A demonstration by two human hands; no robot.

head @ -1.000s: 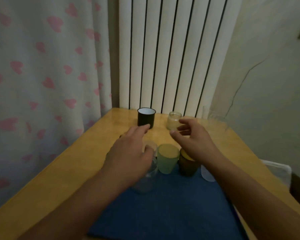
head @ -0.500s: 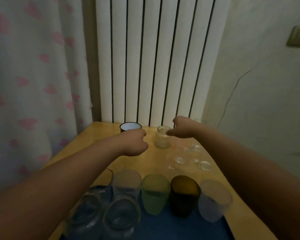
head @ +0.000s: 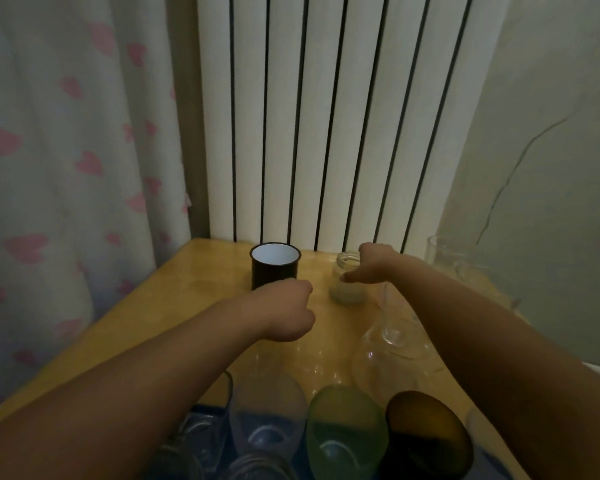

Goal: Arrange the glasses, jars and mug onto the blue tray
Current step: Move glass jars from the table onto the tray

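Observation:
A black mug (head: 274,268) with a white inside stands at the back of the wooden table (head: 194,306). My left hand (head: 286,311) is right in front of its base, fingers curled down and hidden. Right of the mug is a small clear jar (head: 347,289). My right hand (head: 373,268) wraps it, thumb across its front. On the blue tray (head: 492,460) at the bottom stand a clear glass (head: 267,414), a green glass (head: 343,431), a brown glass (head: 426,438) and more clear glasses (head: 187,445).
A clear glass carafe (head: 392,348) lies on the table under my right forearm. A tall clear glass vessel (head: 444,258) stands at the back right by the wall. A white radiator (head: 326,116) and a heart-print curtain (head: 66,150) close off the back and left.
Both hands have reached from above the tray to the back of the table. The left is now at the mug and the right at the small jar. My view has moved forward.

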